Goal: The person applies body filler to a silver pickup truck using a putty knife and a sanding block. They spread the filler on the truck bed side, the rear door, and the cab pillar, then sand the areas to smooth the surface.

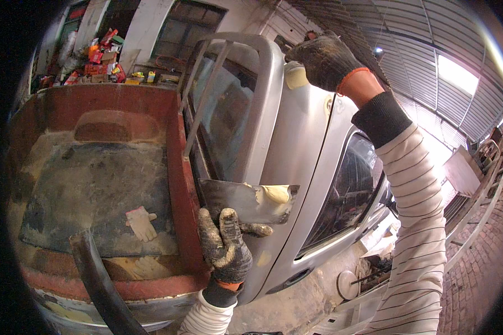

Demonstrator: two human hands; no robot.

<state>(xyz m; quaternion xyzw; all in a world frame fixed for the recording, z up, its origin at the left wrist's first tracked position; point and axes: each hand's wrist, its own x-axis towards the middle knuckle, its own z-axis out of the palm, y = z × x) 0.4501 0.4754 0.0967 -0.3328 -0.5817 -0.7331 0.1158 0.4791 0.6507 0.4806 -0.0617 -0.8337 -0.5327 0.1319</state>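
Both hands wear dark, worn work gloves with orange cuffs. My left hand (228, 247) holds a flat metal plate (234, 199) from below, with a lump of pale yellow filler (277, 193) on its right part. My right hand (325, 60) is raised at the roof corner of a silver pickup cab (295, 125), its fingers curled; what it holds is mostly hidden. Right beside it, a patch of yellow filler (296, 76) covers the roof edge. Smaller filler spots show on the cab near the door seam.
The reddish truck bed (174, 167) lies left, with a pale glove (141, 224) on its floor. A dark curved bar (105, 287) crosses the bed's near edge. Boxes and bottles (102, 63) are piled behind. A metal ladder-like frame (482, 222) stands at right.
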